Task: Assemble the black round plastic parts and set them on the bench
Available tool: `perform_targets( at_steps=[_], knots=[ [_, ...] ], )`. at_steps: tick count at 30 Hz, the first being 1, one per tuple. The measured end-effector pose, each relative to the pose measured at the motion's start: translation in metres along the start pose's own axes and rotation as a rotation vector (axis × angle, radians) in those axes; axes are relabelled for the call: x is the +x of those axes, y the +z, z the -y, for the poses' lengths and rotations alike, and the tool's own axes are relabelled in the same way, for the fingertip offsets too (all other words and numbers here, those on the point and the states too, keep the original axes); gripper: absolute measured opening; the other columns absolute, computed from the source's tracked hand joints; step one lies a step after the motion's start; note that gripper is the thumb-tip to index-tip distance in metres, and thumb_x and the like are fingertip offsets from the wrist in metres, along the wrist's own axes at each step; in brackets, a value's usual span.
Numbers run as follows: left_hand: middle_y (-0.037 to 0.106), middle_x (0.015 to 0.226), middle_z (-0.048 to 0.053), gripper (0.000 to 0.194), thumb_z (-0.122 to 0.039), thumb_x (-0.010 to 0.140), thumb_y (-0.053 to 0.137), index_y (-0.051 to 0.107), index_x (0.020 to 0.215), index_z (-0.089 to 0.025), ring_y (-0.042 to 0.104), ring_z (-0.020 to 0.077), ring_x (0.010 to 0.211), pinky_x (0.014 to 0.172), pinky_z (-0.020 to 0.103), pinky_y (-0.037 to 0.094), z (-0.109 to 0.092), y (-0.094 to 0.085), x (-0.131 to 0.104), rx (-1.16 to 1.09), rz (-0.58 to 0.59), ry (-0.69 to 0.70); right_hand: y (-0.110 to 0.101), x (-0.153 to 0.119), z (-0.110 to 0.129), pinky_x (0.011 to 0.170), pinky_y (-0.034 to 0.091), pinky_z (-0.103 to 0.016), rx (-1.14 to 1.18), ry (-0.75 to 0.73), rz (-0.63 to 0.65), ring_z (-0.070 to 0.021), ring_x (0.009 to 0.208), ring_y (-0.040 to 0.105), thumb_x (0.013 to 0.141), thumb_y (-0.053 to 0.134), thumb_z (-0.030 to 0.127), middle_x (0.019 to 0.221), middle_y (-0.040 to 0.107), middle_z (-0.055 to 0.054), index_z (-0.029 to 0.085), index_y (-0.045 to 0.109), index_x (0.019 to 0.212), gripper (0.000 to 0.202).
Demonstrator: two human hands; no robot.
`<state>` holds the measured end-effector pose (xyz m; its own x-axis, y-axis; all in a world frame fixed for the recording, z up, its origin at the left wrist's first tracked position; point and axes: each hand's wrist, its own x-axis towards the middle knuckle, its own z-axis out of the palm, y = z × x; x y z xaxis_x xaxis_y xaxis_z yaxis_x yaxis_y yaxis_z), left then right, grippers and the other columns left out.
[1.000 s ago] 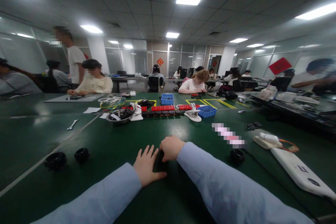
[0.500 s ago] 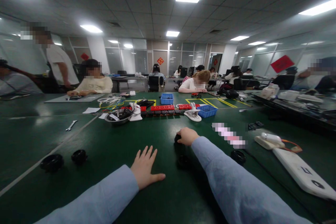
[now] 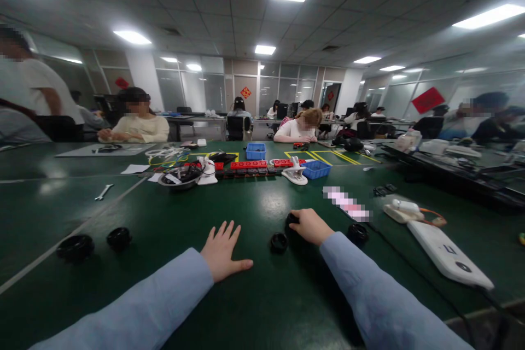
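My right hand (image 3: 310,225) grips a black ring-shaped part (image 3: 292,220) with thumb and fingers; most of it is hidden behind the hand. Just left of that hand, a second black ring-shaped part (image 3: 279,243) rests on the green table (image 3: 172,219). Farther right, beyond my right wrist, lies another black ring-shaped part (image 3: 357,234). My left hand (image 3: 223,251) is flat on or just over the table, fingers spread, holding nothing. Off to the left stand a wide black ring-shaped part (image 3: 75,248) and a smaller one (image 3: 118,239).
Across the middle run a bowl of cables (image 3: 180,179), red blocks (image 3: 248,165), a white clamp stand (image 3: 295,172) and a blue basket (image 3: 315,169). A wrench (image 3: 104,192) lies left. Right are a white power bank (image 3: 449,254) and a cable. People sit beyond.
My right hand has moved right with the black ring-shaped part, away from the one on the table. My left hand keeps its spread pose. The view has shifted slightly.
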<state>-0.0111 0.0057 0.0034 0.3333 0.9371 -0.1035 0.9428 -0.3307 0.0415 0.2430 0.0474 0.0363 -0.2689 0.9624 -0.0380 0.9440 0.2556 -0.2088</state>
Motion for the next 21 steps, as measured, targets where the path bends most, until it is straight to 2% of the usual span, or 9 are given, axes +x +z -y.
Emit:
perform_targets(
  at_steps=[5,13,17,21],
  knots=[
    [0.011,0.141,0.016,0.100,-0.080,0.063,0.027,0.016,0.135,-0.011,0.007,0.0328,0.129,0.101,0.052,0.011,0.000,0.000,0.001,-0.006,0.008,0.007,0.001,-0.030,0.000,0.081,0.042,-0.024,0.073,0.039,-0.067,-0.0190,0.094,0.057,0.078,0.052,0.022,0.100,0.062,-0.009,0.015,0.055,0.109,0.031],
    [0.011,0.141,0.015,0.101,-0.082,0.062,0.025,0.017,0.136,-0.013,0.007,0.0324,0.129,0.101,0.051,0.010,0.001,-0.001,0.000,-0.036,0.006,0.010,0.000,-0.106,-0.005,0.089,0.040,-0.028,0.158,0.066,-0.083,-0.0212,0.103,0.054,0.076,0.047,0.025,0.112,0.058,-0.010,0.012,0.048,0.120,0.046],
    [0.011,0.141,0.014,0.100,-0.081,0.062,0.027,0.017,0.135,-0.013,0.006,0.0320,0.129,0.101,0.051,0.010,0.000,-0.002,-0.001,-0.037,0.006,0.006,0.007,-0.138,-0.026,0.092,0.040,-0.030,0.215,0.092,-0.108,-0.0211,0.104,0.053,0.074,0.046,0.031,0.114,0.057,-0.005,0.019,0.051,0.118,0.046],
    [0.011,0.141,0.015,0.100,-0.080,0.063,0.028,0.017,0.135,-0.012,0.006,0.0326,0.129,0.101,0.052,0.009,-0.002,-0.003,-0.002,-0.040,0.008,-0.002,0.016,-0.161,-0.068,0.091,0.042,-0.032,0.217,0.151,-0.150,-0.0220,0.103,0.054,0.071,0.045,0.039,0.113,0.058,-0.004,0.024,0.055,0.113,0.045]
  ],
)
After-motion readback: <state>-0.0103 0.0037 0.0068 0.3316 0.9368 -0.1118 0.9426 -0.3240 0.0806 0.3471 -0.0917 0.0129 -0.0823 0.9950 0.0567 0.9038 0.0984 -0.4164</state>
